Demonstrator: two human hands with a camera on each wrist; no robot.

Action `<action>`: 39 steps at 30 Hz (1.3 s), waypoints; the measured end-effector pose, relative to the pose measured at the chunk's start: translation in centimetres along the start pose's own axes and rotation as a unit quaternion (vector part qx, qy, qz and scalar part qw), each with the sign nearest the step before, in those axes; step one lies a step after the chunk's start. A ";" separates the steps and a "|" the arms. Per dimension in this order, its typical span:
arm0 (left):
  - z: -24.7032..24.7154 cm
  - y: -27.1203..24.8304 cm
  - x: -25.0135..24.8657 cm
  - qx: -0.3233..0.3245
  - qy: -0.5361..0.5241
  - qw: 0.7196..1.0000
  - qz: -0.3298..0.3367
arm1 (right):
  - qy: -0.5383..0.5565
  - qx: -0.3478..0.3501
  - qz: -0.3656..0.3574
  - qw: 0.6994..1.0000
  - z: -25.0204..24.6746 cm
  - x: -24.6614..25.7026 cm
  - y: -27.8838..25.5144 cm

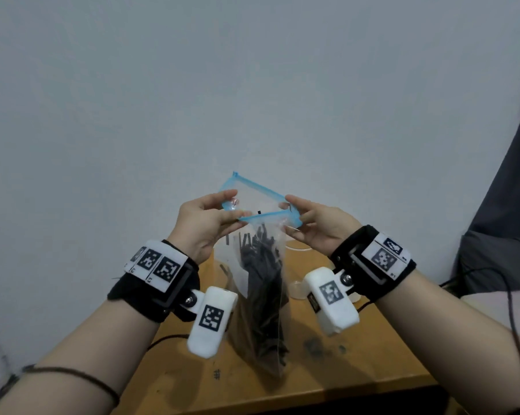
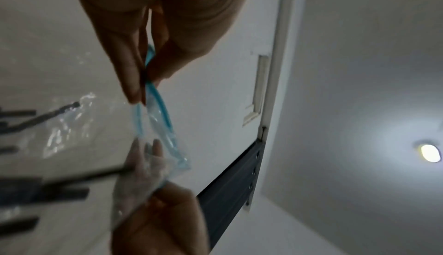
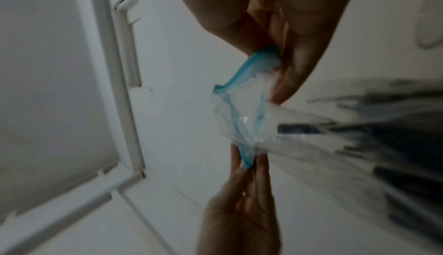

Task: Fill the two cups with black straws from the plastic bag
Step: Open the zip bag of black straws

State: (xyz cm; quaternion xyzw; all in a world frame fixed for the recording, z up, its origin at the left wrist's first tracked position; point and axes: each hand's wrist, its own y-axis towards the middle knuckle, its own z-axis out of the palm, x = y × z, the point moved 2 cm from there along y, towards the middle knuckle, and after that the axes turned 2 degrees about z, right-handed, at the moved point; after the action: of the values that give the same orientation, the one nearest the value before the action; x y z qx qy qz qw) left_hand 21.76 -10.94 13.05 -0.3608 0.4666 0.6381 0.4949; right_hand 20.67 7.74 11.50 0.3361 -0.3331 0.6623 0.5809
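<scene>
A clear plastic bag (image 1: 260, 274) with a blue zip strip (image 1: 267, 191) hangs upright above the wooden table (image 1: 357, 363), full of black straws (image 1: 263, 289). My left hand (image 1: 220, 209) pinches the left end of the blue strip, and my right hand (image 1: 297, 211) pinches the right end. The bag's mouth gapes between them. In the left wrist view my left hand (image 2: 143, 80) nips the blue strip (image 2: 163, 111). In the right wrist view my right hand (image 3: 275, 63) nips the strip (image 3: 239, 77). A clear cup (image 1: 297, 290) stands behind the bag, mostly hidden; a second cup is not discernible.
The table sits against a pale wall (image 1: 223, 85). Dark cloth (image 1: 504, 229) hangs at the right, and black cables (image 1: 513, 310) run along the table's right side. A dark smudge (image 1: 312, 344) marks the tabletop near the bag's foot.
</scene>
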 end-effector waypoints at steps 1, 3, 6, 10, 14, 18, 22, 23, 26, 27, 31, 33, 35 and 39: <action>-0.3 0.1 0.2 -0.016 -0.047 0.999 -0.003 | 0.045 -0.005 0.008 0.999 -0.4 0.0 0.2; -0.8 0.3 0.8 -0.032 -0.124 0.992 -0.007 | 0.094 -0.012 0.020 0.995 -1.2 0.0 0.5; -1.5 0.4 1.9 -0.033 -0.227 0.973 -0.020 | 0.152 -0.018 0.032 0.988 -2.0 0.0 0.6; -2.5 0.4 3.4 -0.033 -0.358 0.931 -0.059 | 0.261 0.002 0.041 0.965 -2.9 -1.0 0.6; -3.8 0.1 4.5 0.010 -0.441 0.892 -0.098 | 0.283 -0.011 0.050 0.958 -3.6 -2.2 0.2; -3.8 -1.0 4.6 0.007 -0.327 0.939 -0.105 | 0.272 -0.033 0.056 0.960 -4.1 -3.8 -0.6; -3.2 -2.3 5.2 -0.028 -0.095 0.992 -0.080 | 0.133 -0.022 0.001 0.991 -3.4 -5.0 -2.0; -3.2 -2.6 5.4 -0.045 -0.047 0.995 -0.076 | 0.070 -0.024 -0.027 0.997 -3.3 -5.3 -2.2; -3.1 -3.5 5.8 -0.093 0.062 0.992 -0.051 | -0.104 -0.043 -0.138 0.984 -2.6 -6.2 -2.9; -3.0 -3.8 5.9 -0.102 0.085 0.990 -0.036 | -0.160 -0.061 -0.180 0.969 -2.4 -6.3 -3.2; -2.3 -4.9 6.1 -0.055 0.183 0.981 -0.039 | -0.383 -0.134 -0.256 0.877 -2.2 -6.5 -3.5; -1.8 -5.2 6.0 -0.026 0.146 0.987 -0.065 | -0.410 -0.128 -0.229 0.873 -2.4 -6.7 -3.1; -1.5 -5.2 6.0 -0.026 0.091 0.993 -0.069 | -0.398 -0.111 -0.186 0.891 -2.5 -6.6 -3.0; -1.9 -4.6 6.5 -0.042 -0.059 0.994 -0.083 | -0.220 -0.049 -0.111 0.968 -2.5 -6.0 -2.8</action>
State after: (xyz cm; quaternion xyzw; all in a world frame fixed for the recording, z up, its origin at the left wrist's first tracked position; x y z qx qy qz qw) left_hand 24.57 -10.54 5.42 -0.3801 0.3779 0.6341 0.5574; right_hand 23.91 6.85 5.24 0.4799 -0.4451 0.4862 0.5789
